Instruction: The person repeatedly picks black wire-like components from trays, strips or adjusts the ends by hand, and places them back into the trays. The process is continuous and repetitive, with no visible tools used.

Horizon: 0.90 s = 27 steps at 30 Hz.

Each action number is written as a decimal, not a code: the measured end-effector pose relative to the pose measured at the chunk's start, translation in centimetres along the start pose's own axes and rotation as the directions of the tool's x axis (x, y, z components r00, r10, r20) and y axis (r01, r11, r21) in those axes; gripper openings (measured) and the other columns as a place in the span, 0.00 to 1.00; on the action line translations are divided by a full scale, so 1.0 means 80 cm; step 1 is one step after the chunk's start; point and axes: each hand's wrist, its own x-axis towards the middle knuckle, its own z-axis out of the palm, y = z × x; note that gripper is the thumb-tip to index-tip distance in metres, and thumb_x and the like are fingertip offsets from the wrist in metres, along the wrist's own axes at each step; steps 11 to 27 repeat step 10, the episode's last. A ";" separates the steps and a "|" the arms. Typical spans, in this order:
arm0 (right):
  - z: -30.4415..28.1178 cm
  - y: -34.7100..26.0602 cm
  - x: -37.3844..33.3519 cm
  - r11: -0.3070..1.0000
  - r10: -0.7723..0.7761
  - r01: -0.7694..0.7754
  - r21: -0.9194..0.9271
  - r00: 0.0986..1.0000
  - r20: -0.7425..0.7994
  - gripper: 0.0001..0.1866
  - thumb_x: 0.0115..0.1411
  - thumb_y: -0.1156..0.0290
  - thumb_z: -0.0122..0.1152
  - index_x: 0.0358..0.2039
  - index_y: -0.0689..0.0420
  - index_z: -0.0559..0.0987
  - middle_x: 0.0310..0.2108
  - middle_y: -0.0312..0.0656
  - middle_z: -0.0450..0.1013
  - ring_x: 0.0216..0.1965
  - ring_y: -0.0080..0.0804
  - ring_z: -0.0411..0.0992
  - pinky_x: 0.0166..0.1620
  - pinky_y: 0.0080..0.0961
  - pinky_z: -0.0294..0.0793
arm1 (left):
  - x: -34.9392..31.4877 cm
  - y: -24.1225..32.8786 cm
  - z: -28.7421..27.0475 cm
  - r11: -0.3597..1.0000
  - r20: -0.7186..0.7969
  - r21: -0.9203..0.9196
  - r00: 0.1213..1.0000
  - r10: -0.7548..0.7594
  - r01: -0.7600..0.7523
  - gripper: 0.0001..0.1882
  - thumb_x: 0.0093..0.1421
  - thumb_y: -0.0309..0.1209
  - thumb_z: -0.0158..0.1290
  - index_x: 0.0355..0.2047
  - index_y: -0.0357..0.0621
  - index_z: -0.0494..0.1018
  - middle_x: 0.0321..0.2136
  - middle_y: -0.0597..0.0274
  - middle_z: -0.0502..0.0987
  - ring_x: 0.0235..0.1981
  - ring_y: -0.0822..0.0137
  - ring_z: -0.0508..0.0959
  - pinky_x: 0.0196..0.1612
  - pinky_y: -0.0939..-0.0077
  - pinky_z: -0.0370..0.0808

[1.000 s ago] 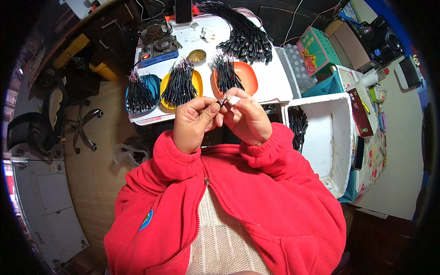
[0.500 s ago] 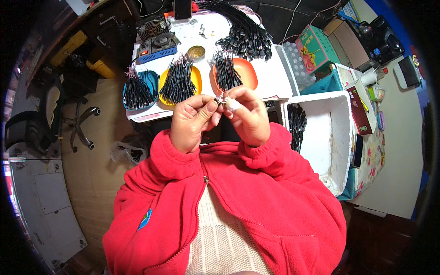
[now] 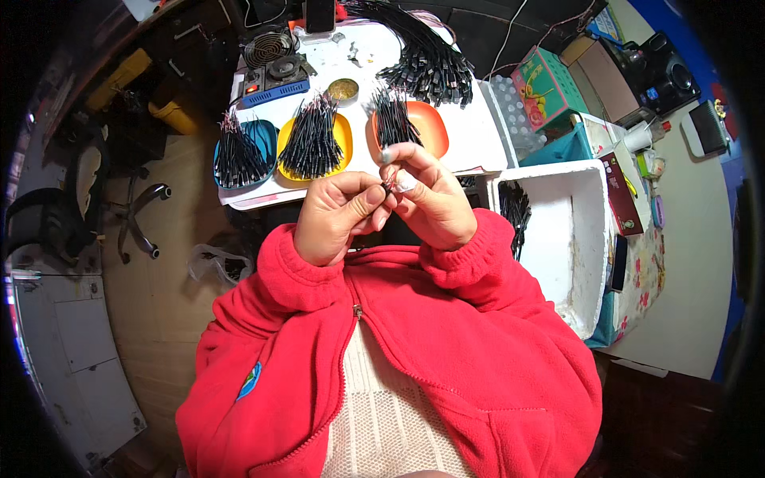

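My left hand point(image 3: 339, 217) pinches a short black cable point(image 3: 387, 190) between thumb and fingertips in front of my chest. Thin reddish wires stick out of its end. At those wires is my right hand point(image 3: 438, 203), closed, its thumb wrapped in something white and its index finger arched above. Most of the cable is hidden by my fingers. Just beyond, an orange tray point(image 3: 431, 131) holds a bundle of black cables point(image 3: 392, 119). More such cables lie in a yellow tray point(image 3: 346, 137) and a blue tray point(image 3: 267, 137) to the left.
A blue soldering device point(image 3: 275, 92) with a fan and a round tin point(image 3: 343, 89) stand on the white table point(image 3: 476, 143). A large cable pile point(image 3: 430, 68) lies at the back. To my right stands a white foam box point(image 3: 591, 239) with cables inside; an office chair point(image 3: 143, 215) is left.
My right index finger has lifted away from the thumb and arches higher. The held cable end sits slightly lower, with its reddish wires showing more.
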 end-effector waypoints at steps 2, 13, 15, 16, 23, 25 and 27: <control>0.000 0.001 0.000 1.000 0.007 -0.007 -0.026 1.000 0.010 0.11 0.62 0.75 0.56 0.44 0.62 0.71 0.37 0.39 0.69 0.33 0.25 0.70 0.38 0.30 0.77 | -0.001 0.000 -0.001 1.000 0.012 0.007 1.000 0.004 -0.004 0.10 0.64 0.31 0.52 0.34 0.34 0.75 0.23 0.64 0.76 0.19 0.80 0.68 0.19 0.90 0.58; 0.004 -0.012 -0.003 0.986 0.154 -0.153 -0.063 0.988 0.009 0.09 0.61 0.72 0.57 0.40 0.61 0.70 0.33 0.37 0.69 0.29 0.22 0.68 0.36 0.27 0.77 | -0.009 0.004 0.004 0.996 0.042 0.093 0.999 -0.016 0.012 0.10 0.66 0.28 0.50 0.41 0.34 0.75 0.25 0.63 0.77 0.21 0.83 0.68 0.24 0.92 0.60; 0.004 -0.012 -0.003 0.986 0.154 -0.153 -0.063 0.988 0.009 0.09 0.61 0.72 0.57 0.40 0.61 0.70 0.33 0.37 0.69 0.29 0.22 0.68 0.36 0.27 0.77 | -0.009 0.004 0.004 0.996 0.042 0.093 0.999 -0.016 0.012 0.10 0.66 0.28 0.50 0.41 0.34 0.75 0.25 0.63 0.77 0.21 0.83 0.68 0.24 0.92 0.60; 0.004 -0.012 -0.003 0.986 0.154 -0.153 -0.063 0.988 0.009 0.09 0.61 0.72 0.57 0.40 0.61 0.70 0.33 0.37 0.69 0.29 0.22 0.68 0.36 0.27 0.77 | -0.009 0.004 0.004 0.996 0.042 0.093 0.999 -0.016 0.012 0.10 0.66 0.28 0.50 0.41 0.34 0.75 0.25 0.63 0.77 0.21 0.83 0.68 0.24 0.92 0.60; 0.004 -0.012 -0.003 0.986 0.154 -0.153 -0.063 0.988 0.009 0.09 0.61 0.72 0.57 0.40 0.61 0.70 0.33 0.37 0.69 0.29 0.22 0.68 0.36 0.27 0.77 | -0.009 0.004 0.004 0.996 0.042 0.093 0.999 -0.016 0.012 0.10 0.66 0.28 0.50 0.41 0.34 0.75 0.25 0.63 0.77 0.21 0.83 0.68 0.24 0.92 0.60; 0.004 -0.012 -0.003 0.986 0.154 -0.153 -0.063 0.988 0.009 0.09 0.61 0.72 0.57 0.40 0.61 0.70 0.33 0.37 0.69 0.29 0.22 0.68 0.36 0.27 0.77 | -0.009 0.004 0.004 0.996 0.042 0.093 0.999 -0.016 0.012 0.10 0.66 0.28 0.50 0.41 0.34 0.75 0.25 0.63 0.77 0.21 0.83 0.68 0.24 0.92 0.60; 0.004 -0.012 -0.003 0.986 0.154 -0.153 -0.063 0.988 0.009 0.09 0.61 0.72 0.57 0.40 0.61 0.70 0.33 0.37 0.69 0.29 0.22 0.68 0.36 0.27 0.77 | -0.009 0.004 0.004 0.996 0.042 0.093 0.999 -0.016 0.012 0.10 0.66 0.28 0.50 0.41 0.34 0.75 0.25 0.63 0.77 0.21 0.83 0.68 0.24 0.92 0.60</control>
